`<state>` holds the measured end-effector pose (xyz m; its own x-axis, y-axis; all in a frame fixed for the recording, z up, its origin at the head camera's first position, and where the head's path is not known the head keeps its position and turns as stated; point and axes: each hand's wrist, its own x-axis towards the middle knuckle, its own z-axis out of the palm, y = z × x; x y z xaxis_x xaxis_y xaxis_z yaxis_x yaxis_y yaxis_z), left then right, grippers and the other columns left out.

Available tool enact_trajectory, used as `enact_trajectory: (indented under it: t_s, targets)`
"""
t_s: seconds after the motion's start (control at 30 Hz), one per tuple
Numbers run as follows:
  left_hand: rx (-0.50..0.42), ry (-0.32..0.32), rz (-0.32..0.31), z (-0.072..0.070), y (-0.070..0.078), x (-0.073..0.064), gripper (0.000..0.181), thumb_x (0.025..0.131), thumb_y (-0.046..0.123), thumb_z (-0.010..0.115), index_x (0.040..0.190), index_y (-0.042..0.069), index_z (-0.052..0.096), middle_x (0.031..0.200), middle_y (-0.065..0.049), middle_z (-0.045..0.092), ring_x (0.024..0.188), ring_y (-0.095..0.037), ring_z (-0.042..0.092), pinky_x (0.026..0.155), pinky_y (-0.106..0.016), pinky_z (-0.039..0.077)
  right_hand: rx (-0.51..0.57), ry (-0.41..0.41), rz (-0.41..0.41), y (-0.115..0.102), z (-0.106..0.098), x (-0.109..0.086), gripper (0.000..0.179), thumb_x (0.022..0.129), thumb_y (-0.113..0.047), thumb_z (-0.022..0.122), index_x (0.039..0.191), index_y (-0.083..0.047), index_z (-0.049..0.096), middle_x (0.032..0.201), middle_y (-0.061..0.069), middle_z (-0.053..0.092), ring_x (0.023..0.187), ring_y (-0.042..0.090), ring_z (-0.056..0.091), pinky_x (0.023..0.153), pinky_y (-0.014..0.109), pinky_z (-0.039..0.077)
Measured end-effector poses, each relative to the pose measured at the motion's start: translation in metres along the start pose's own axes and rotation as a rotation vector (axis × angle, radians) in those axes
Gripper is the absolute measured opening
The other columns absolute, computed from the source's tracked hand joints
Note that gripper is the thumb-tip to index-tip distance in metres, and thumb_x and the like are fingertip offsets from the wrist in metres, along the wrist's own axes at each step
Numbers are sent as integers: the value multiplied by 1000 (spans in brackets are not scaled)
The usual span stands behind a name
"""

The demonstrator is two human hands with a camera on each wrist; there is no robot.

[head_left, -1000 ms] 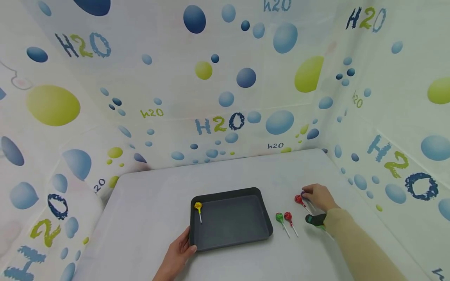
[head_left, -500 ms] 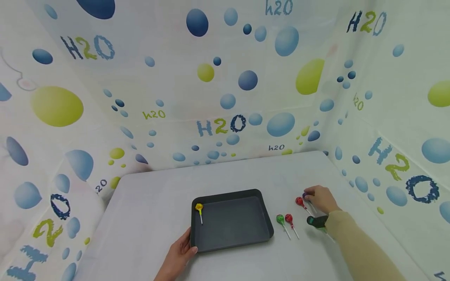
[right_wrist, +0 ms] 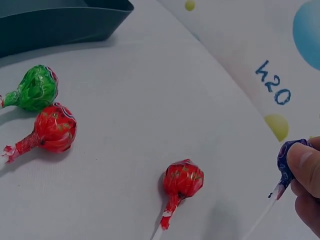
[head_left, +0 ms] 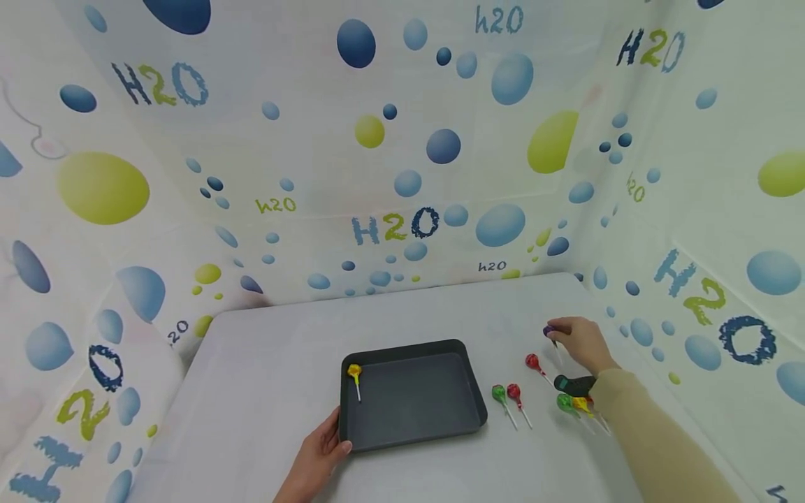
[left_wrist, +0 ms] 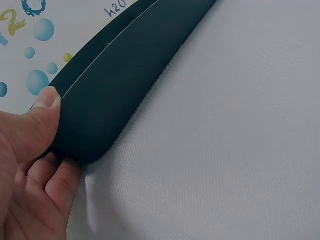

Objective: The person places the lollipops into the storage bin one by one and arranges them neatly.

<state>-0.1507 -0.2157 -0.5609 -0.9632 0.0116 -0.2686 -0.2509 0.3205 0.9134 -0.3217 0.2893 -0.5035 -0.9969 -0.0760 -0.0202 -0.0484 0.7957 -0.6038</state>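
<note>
My right hand (head_left: 581, 342) pinches the purple-wrapped head of a lollipop (right_wrist: 286, 162) between thumb and fingers, its white stick hanging down. At the near left corner of a dark grey baking tray (head_left: 415, 439), my left hand (head_left: 321, 447) grips the rim, thumb on top and fingers below, as the left wrist view shows. A yellow lollipop (head_left: 355, 370) lies inside the tray at its left end. Just left of my right hand, a red lollipop (right_wrist: 183, 179) lies on the table.
Between tray and right arm lie a green lollipop (head_left: 499, 393) and another red lollipop (head_left: 514, 392). By the right sleeve are a second green lollipop (head_left: 564, 402) and a yellow one (head_left: 580, 404), partly hidden. A patterned curtain (head_left: 302, 140) surrounds the white table (head_left: 277, 363).
My right hand has lifted the purple lollipop and moved slightly away from me, uncovering lollipops near the sleeve. My left hand keeps its grip on the tray.
</note>
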Motion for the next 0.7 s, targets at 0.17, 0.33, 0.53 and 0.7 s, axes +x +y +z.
enact_trajectory:
  t_s: [0.17,0.33,0.53,0.7]
  targets:
    - [-3,0,3,0,-1,1,79,95,6,70,156,-12,24,163,-32,26,150,-45,31,117,-41,40,35,7,4,-18,0,0,36,102,-15,63,134,2,64,124,24,70,113,41,63,107,62,53]
    - [-3,-1,7,-1,-2,-1,80,95,10,71,157,-11,25,163,-32,26,150,-45,31,118,-43,39,46,19,-34,-44,11,4,35,101,-15,64,132,1,66,122,22,72,111,37,66,105,58,56]
    - [2,3,46,-2,-3,-3,78,95,10,70,156,-11,26,162,-32,28,149,-45,33,118,-45,39,48,24,-116,-84,37,10,32,99,-16,68,128,-2,70,120,17,74,112,34,69,103,54,59]
    - [0,10,54,-1,-3,-3,77,95,9,71,156,-11,28,161,-32,30,148,-44,35,118,-45,41,62,25,-203,-119,62,14,29,96,-16,72,121,-3,74,115,13,77,109,31,72,98,50,61]
